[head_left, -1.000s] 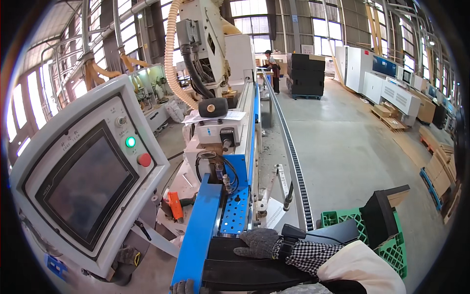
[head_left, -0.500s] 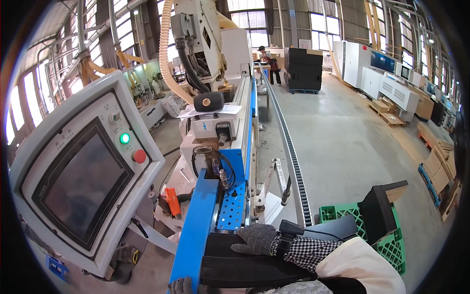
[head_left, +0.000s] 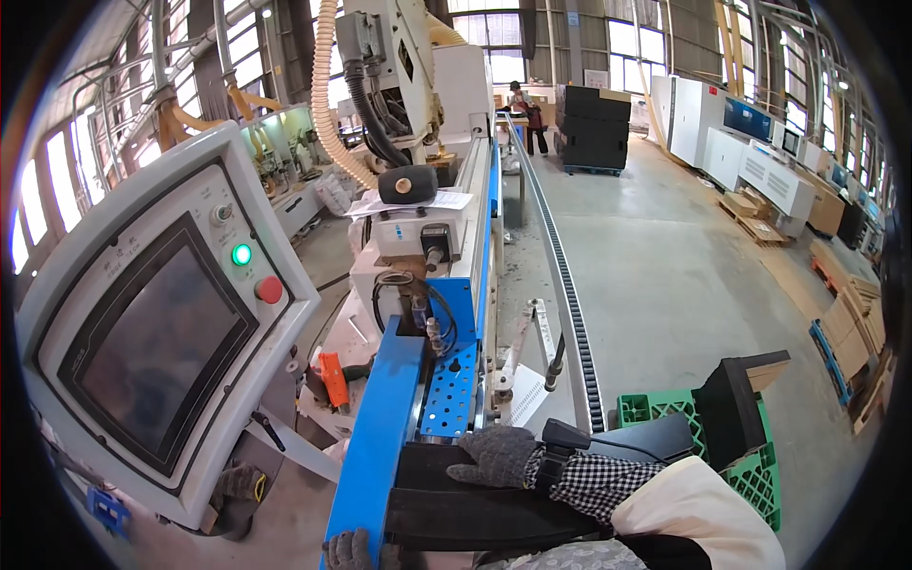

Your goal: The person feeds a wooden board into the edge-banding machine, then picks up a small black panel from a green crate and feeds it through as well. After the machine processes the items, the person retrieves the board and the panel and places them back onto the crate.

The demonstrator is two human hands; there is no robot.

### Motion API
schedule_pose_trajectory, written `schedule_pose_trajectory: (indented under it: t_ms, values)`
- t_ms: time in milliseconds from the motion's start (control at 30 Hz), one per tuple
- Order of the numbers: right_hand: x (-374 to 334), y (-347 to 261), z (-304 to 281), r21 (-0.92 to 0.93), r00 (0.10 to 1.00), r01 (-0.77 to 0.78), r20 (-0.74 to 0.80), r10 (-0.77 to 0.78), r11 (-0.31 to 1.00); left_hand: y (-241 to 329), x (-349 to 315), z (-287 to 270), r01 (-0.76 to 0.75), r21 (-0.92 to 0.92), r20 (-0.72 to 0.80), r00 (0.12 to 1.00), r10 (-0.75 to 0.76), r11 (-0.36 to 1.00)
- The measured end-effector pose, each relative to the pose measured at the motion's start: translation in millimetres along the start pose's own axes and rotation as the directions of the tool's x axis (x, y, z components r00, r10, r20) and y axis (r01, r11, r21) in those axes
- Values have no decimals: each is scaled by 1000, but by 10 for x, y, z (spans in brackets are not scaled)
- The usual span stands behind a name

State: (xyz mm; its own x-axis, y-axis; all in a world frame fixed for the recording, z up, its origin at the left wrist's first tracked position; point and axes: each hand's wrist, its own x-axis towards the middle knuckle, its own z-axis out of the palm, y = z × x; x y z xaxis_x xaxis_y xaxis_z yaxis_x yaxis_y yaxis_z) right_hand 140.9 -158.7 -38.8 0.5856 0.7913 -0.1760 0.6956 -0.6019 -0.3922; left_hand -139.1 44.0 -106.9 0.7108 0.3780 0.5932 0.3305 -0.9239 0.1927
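My right hand (head_left: 499, 456), in a grey knit glove, lies with extended fingers on top of black panels (head_left: 475, 516). The panels lie side by side against a long blue guide beam (head_left: 366, 446). At the lower edge my left hand (head_left: 350, 551), also gloved, shows only in part, its fingers bent over the near end of the beam. Beyond the panels is a blue perforated plate (head_left: 448, 394) on the machine. A dark device with a cable (head_left: 567, 435) is strapped at my right wrist.
A control panel (head_left: 157, 342) with a dark screen and lit green button stands left. An orange-handled tool (head_left: 334, 380) lies beside the beam. A roller conveyor (head_left: 560, 285) runs away on the right, near a green plastic pallet (head_left: 755, 489) bearing a black piece. A person (head_left: 532, 119) stands far back.
The view has tilted slightly. My hands stay at the same places on the panels and beam. The distant person's posture has shifted a little.
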Motion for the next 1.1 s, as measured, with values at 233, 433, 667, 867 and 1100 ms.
schedule_pose_trajectory:
  t_ms: [233,433,667,867,1100]
  values:
    - [-1,-1,-19,5,1000,-10,25,10,1000,58,36,-43,22,24,39,999,-23,999]
    - [-7,-23,-41,-9,999,-14,40,15,1000,43,29,-31,30,8,39,999,-30,1000]
    - [-3,2,-19,-11,1000,3,29,-2,1000,41,22,-20,33,16,39,999,-34,999]
    - [10,25,20,-4,1000,10,29,-9,1000,35,9,-22,30,19,39,999,-31,999]
    - [8,-14,-53,3,999,-10,46,10,1000,47,34,-21,49,13,51,998,-49,999]
